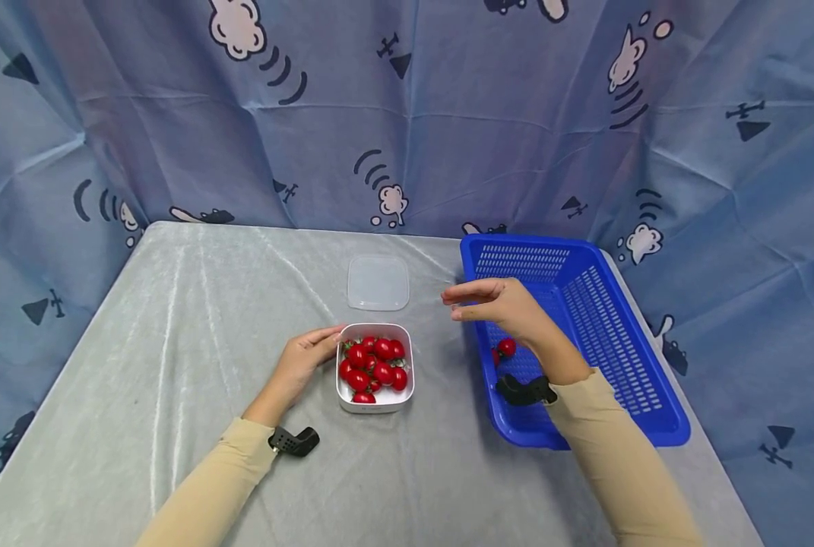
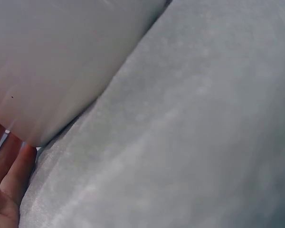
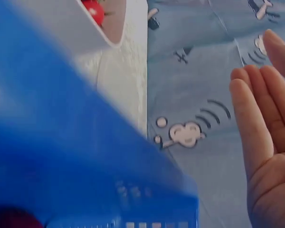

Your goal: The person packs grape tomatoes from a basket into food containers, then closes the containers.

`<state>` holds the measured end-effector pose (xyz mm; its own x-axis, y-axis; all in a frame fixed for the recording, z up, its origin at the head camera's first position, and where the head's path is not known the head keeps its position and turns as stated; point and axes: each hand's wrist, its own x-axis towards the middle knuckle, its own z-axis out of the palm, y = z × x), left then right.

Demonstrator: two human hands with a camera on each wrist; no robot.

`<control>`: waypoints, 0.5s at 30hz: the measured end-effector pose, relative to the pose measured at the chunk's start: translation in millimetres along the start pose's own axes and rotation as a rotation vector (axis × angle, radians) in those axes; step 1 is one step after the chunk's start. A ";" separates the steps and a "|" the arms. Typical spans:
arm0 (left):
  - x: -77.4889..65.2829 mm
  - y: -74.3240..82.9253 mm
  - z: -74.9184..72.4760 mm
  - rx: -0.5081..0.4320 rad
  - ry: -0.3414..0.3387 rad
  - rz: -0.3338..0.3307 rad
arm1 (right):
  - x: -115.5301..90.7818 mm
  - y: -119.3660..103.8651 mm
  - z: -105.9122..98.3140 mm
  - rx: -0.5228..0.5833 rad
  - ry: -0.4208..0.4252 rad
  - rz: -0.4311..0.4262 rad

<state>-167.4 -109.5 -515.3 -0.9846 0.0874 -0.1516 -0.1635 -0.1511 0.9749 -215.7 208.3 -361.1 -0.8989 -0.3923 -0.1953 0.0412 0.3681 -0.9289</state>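
Note:
A white square container (image 1: 375, 407) stands near the middle of the table, with several cherry tomatoes (image 1: 382, 372) inside. My left hand (image 1: 302, 355) rests against its left side near the back corner, fingers fairly straight. In the left wrist view, fingertips touch the pale outer wall of the container (image 2: 61, 61). Over the left rim of a blue plastic basket (image 1: 642, 334) hovers my right hand (image 1: 502, 304), thumb and fingers apart with nothing between them. Cherry tomatoes (image 1: 507, 347) lie in the basket below it, partly hidden by the rim and arm.
Behind the container, a clear lid (image 1: 378, 282) lies flat on the cloth-covered table (image 1: 194, 342). A blue patterned curtain (image 1: 407, 114) hangs along the back and sides. The basket stands at the table's right edge.

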 end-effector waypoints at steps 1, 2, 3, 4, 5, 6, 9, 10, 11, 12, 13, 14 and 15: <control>-0.2 -0.1 0.0 -0.002 -0.002 0.002 | -2.0 1.9 -3.9 0.008 0.009 -0.004; -0.3 -0.2 0.0 -0.002 -0.002 0.001 | -3.9 3.9 -7.9 0.014 0.019 -0.006; -0.4 -0.3 0.0 -0.003 -0.002 0.000 | -5.8 5.7 -11.9 0.021 0.027 -0.009; -0.4 -0.4 0.0 -0.004 -0.001 -0.001 | -7.5 7.7 -15.8 0.026 0.038 -0.010; -0.4 -0.5 0.0 -0.007 0.000 -0.002 | -9.3 9.6 -20.0 0.027 0.048 -0.011; -0.3 -0.5 0.0 -0.010 0.000 -0.002 | -10.7 12.0 -24.3 0.024 0.059 -0.012; 0.1 -0.5 0.2 -0.021 0.001 0.002 | -14.3 19.8 -36.8 0.000 0.088 0.003; 0.2 -0.4 0.3 -0.021 -0.002 0.004 | -15.2 23.1 -41.0 -0.013 0.099 0.014; 0.3 -0.3 0.3 -0.022 -0.004 0.007 | -16.0 26.4 -45.0 -0.020 0.107 0.029; 0.3 -0.1 0.4 -0.021 -0.005 0.008 | -16.9 29.8 -48.8 -0.024 0.113 0.047; 0.2 0.0 0.3 -0.019 -0.005 0.008 | -17.5 33.6 -52.6 -0.030 0.117 0.064; 0.0 0.2 0.1 -0.014 -0.006 0.007 | -18.2 37.6 -56.4 -0.033 0.119 0.085; -0.3 0.3 -0.2 -0.008 -0.005 0.004 | -19.0 41.5 -60.1 -0.039 0.119 0.107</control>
<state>-167.2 -109.8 -515.0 -0.9849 0.0919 -0.1465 -0.1598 -0.1599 0.9741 -223.1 281.7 -377.0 -0.9358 -0.2471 -0.2515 0.1246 0.4355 -0.8915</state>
